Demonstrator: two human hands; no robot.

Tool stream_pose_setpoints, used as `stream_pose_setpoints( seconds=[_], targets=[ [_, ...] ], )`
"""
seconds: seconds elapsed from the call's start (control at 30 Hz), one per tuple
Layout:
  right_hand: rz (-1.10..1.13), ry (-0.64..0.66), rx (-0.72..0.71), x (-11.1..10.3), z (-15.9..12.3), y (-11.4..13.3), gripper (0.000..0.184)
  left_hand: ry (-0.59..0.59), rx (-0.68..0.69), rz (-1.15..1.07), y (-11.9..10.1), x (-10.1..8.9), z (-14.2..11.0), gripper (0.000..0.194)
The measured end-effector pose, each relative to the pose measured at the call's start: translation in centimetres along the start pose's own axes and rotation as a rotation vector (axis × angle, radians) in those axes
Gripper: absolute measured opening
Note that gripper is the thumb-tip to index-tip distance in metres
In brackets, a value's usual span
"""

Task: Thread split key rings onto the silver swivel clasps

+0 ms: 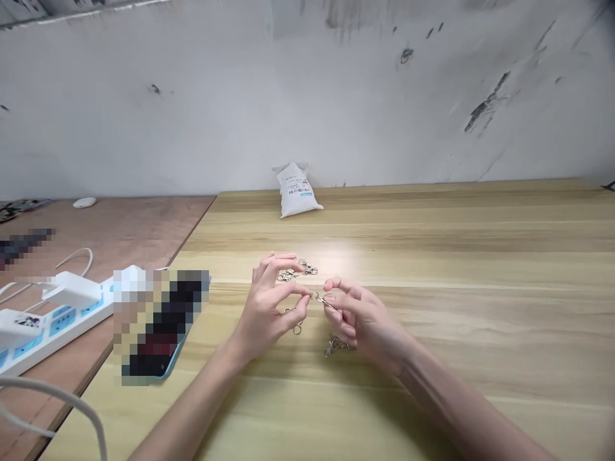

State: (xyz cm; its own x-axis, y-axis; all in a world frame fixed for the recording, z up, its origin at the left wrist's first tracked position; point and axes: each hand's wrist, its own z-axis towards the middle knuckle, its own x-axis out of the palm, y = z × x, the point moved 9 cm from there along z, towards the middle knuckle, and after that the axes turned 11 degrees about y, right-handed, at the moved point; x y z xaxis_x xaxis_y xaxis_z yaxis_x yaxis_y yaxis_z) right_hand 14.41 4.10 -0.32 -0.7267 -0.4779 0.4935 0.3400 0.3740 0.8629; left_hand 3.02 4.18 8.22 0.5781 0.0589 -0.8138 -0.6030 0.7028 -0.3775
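My left hand [266, 310] and my right hand [362, 317] meet above a light wood-grain table [432, 256]. Between their fingertips is a small metal split ring [314, 296], pinched by my left thumb and forefinger. My right fingers pinch a slim silver clasp [327, 302] against that ring. A loose tangle of silver clasps and rings [296, 271] lies just beyond my left fingers. Another cluster of metal clasps [337, 345] lies under my right hand, partly hidden. A single metal ring [296, 326] sits below my left hand.
A white sealed bag [298, 191] stands against the wall at the table's far edge. On the left lies a phone in a blue case [163, 330], mostly pixelated. A white power strip [52, 323] with cables sits on a lower plywood table [120, 227], with a white mouse [84, 202] beyond.
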Motion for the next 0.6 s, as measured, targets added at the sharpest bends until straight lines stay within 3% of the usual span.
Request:
stream_pose_setpoints(
  seconds=[0.1, 0.23, 0.3, 0.4, 0.47, 0.6],
  targets=[
    [0.235, 0.05, 0.102, 1.3, -0.2, -1.0, 0.033, -0.087, 0.065, 0.089, -1.1, -0.6, -0.2, 0.011],
    [0.12, 0.179, 0.132, 3.0, -0.3, -1.4, 0.032, -0.102, 0.076, 0.154, -1.0, -1.1, -0.1, 0.012],
    [-0.174, 0.148, 0.061, 2.1, -0.2, -0.6, 0.025, 0.006, 0.074, 0.187, -0.1, -0.6, 0.1, 0.012],
    [-0.895, -0.027, -0.093, -0.3, -0.4, 2.0, 0.007, 0.277, 0.068, 0.195, 1.5, 0.8, 0.2, 0.012],
    [-1.294, -0.052, -0.093, -0.9, -0.5, 2.4, 0.016, 0.398, 0.036, 0.153, 2.5, 1.2, 0.0, 0.012],
    [-1.588, 0.047, -0.075, -0.6, -0.6, 1.8, 0.027, 0.472, -0.012, 0.037, 3.2, 1.2, -0.3, 0.011]
  ],
)
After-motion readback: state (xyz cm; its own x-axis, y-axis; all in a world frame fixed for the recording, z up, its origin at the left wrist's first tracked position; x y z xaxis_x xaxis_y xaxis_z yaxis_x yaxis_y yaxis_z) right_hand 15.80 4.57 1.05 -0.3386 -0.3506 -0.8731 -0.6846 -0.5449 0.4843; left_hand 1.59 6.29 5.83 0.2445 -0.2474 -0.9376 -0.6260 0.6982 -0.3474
